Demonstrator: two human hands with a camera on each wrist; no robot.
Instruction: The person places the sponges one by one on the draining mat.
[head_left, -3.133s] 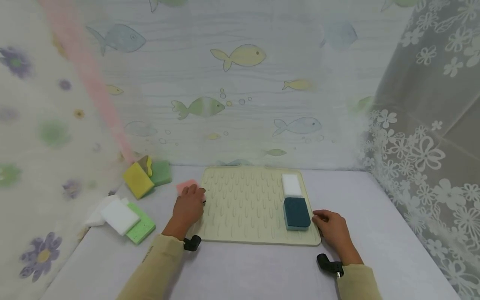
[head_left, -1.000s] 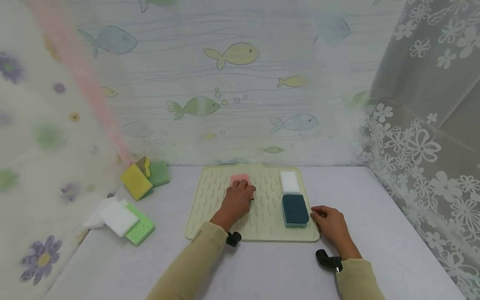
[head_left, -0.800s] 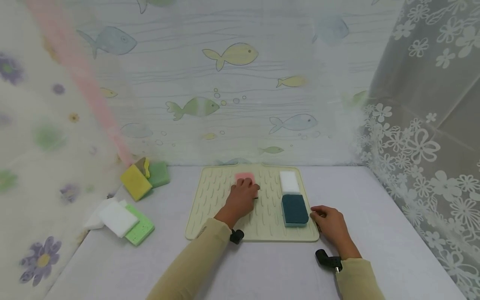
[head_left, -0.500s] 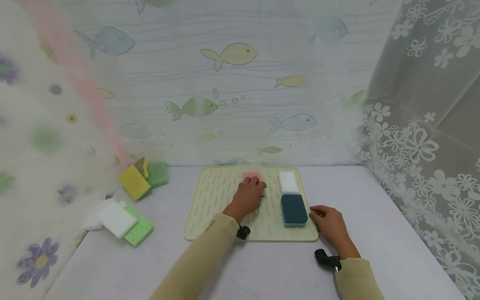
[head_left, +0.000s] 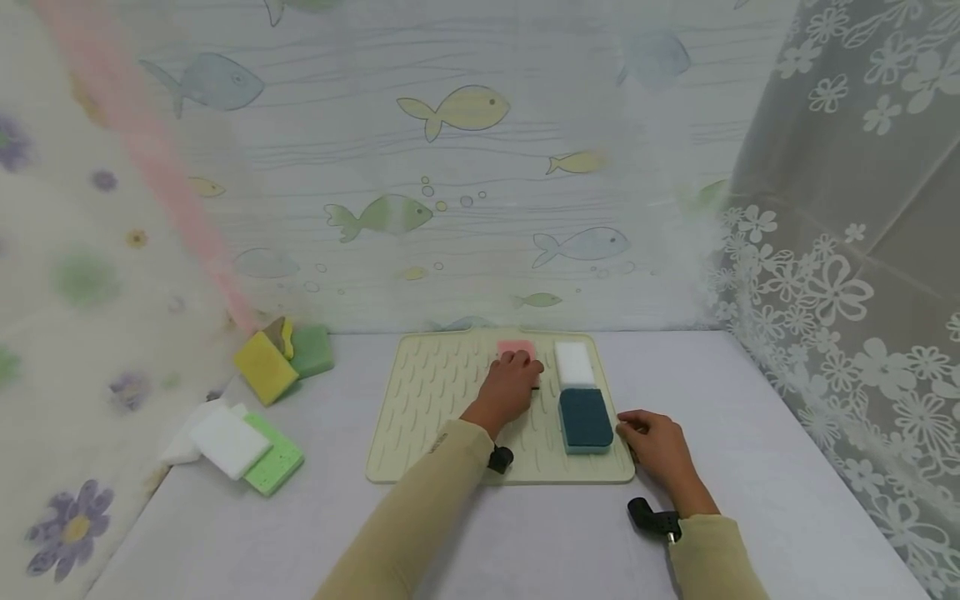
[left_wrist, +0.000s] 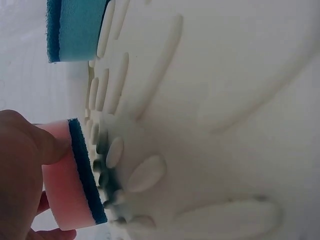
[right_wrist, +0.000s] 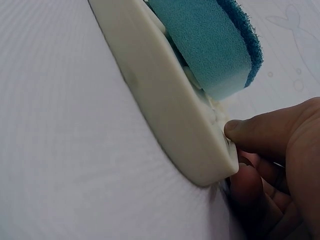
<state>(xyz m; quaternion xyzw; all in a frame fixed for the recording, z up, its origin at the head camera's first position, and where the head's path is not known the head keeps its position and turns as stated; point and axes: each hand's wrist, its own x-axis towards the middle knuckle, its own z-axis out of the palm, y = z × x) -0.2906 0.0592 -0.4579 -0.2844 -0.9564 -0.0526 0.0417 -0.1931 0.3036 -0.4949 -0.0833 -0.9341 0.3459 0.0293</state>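
Observation:
My left hand (head_left: 512, 387) grips a pink sponge (left_wrist: 62, 187) with a dark blue scouring layer facing down. It is held close over the ribbed cream silicone mat (head_left: 431, 417), just left of a white sponge (head_left: 574, 364). Nearer the front right corner of the mat lies a teal sponge (head_left: 585, 418), its dark scouring side up. My right hand (head_left: 660, 450) pinches the mat's right edge between thumb and finger, right beside the teal sponge, as the right wrist view shows.
On the left of the white-covered table, a yellow sponge (head_left: 266, 368) leans by a green one (head_left: 312, 350). Closer in, a white sponge (head_left: 228, 440) partly covers a light green one (head_left: 276, 458). A fish-patterned curtain (head_left: 480, 192) hangs behind.
My left hand has brought the pink sponge from the table left of the mat to over the mat, still drifting right toward the white sponge. My right hand has stayed at the mat's edge.

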